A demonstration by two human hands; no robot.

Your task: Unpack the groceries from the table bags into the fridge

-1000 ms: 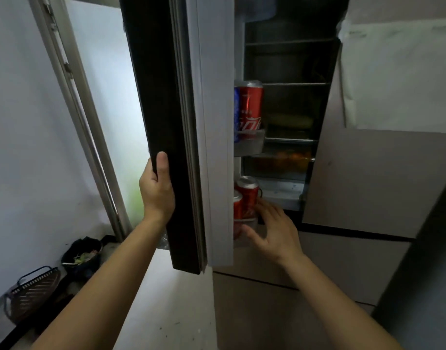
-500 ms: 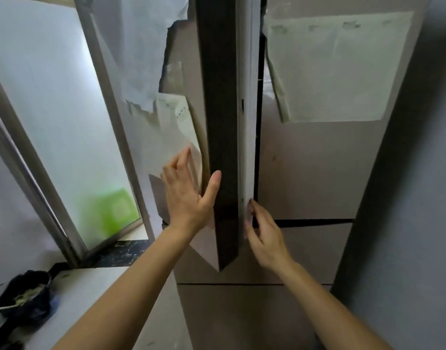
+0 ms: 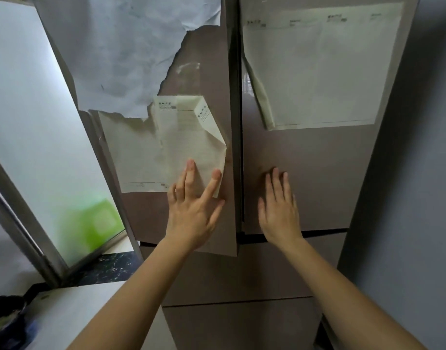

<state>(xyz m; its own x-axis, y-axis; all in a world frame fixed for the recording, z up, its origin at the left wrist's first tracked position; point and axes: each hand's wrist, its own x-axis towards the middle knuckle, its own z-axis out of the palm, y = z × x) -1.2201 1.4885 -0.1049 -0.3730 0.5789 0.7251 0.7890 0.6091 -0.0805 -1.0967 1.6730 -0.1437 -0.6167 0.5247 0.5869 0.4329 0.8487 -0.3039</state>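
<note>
My left hand (image 3: 194, 210), fingers straight and spread, lies flat at centre frame on the left door (image 3: 146, 218) of the fridge (image 3: 242, 274), fingertips over a creased paper sheet (image 3: 166, 147). My right hand (image 3: 280, 210), equally flat and spread, presses the right door (image 3: 317, 173) just beside the seam. The fridge fills centre and right; a window (image 3: 40, 122) stands at the left
</note>
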